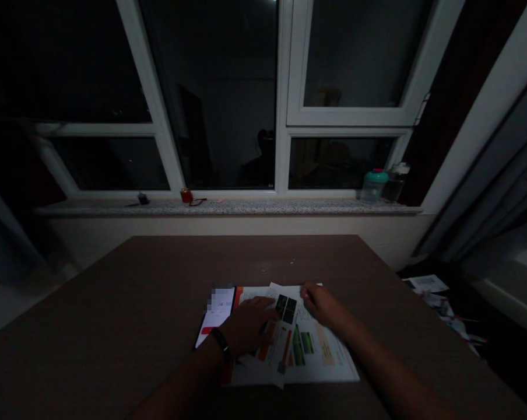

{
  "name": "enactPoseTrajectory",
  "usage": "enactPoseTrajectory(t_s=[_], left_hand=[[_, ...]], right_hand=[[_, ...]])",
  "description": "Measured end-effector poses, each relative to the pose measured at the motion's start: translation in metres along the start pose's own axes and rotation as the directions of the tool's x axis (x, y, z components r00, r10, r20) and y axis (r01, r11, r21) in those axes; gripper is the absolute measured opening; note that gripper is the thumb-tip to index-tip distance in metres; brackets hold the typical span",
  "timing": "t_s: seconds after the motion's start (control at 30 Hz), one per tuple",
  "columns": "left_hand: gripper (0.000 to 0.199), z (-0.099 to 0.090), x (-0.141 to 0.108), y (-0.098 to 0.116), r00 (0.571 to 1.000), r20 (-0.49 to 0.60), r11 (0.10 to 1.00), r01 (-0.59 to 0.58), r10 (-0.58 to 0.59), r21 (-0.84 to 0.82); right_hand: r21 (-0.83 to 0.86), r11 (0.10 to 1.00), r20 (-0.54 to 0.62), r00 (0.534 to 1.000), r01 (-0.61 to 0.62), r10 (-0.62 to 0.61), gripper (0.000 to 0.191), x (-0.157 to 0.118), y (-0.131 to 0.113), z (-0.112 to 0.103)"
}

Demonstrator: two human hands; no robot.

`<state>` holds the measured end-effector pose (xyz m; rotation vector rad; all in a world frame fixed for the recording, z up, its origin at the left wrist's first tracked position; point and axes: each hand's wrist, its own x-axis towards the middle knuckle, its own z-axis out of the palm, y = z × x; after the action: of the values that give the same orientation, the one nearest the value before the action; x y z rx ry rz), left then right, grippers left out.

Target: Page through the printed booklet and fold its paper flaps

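Printed pages with orange headings and green pictures (309, 344) lie on the brown table in front of me. A narrower loose sheet (285, 309) with a block of dark pictures lies slanted across them. My left hand (251, 324), with a dark band at the wrist, rests palm down on the pages, fingers stretched out and touching the loose sheet. Curled into a loose fist, my right hand (318, 302) rests at the upper right of the pages; the inside of the fist is hidden. Left of the pages, a lit phone (215, 315) lies partly behind my left wrist.
The brown table (158, 280) reaches towards a stone windowsill (246, 206). On the sill stand a shaker bottle with a teal lid (374, 185), a clear bottle (396, 182), a small red object (186, 195) and a small dark object (143, 198). Papers (438, 297) lie beyond the table's right edge.
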<state>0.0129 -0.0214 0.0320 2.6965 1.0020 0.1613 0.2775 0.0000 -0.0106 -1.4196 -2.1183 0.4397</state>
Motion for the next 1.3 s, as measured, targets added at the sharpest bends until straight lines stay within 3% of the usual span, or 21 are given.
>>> enactPoseTrajectory(t_s=[0.33,0.6,0.77,1.07,1.3], left_hand=[[0.045,0.003,-0.003,0.002,0.998,-0.061,1.0,-0.017,0.016,-0.015],[0.056,0.004,0.0,0.005,0.995,-0.066,0.995,-0.077,0.073,-0.06],[0.057,0.003,0.002,0.004,0.996,-0.045,0.994,-0.079,0.076,-0.071],[0.075,0.006,0.004,0.004,0.999,-0.014,0.998,-0.044,0.044,-0.034],[0.076,0.01,0.002,0.0,0.998,-0.002,0.998,-0.063,0.063,-0.021]], right_hand=[[0.182,0.983,-0.062,0.998,-0.015,0.027,0.013,-0.01,-0.008,-0.005],[0.216,0.972,0.114,0.986,0.094,-0.121,0.003,-0.017,-0.023,-0.001],[0.178,0.967,0.175,0.962,0.18,-0.212,0.009,-0.019,-0.033,0.0],[0.114,0.991,0.034,0.997,0.071,-0.075,0.009,-0.006,-0.016,0.005],[0.085,0.996,-0.006,1.0,-0.004,0.004,0.008,-0.008,-0.011,0.001]])
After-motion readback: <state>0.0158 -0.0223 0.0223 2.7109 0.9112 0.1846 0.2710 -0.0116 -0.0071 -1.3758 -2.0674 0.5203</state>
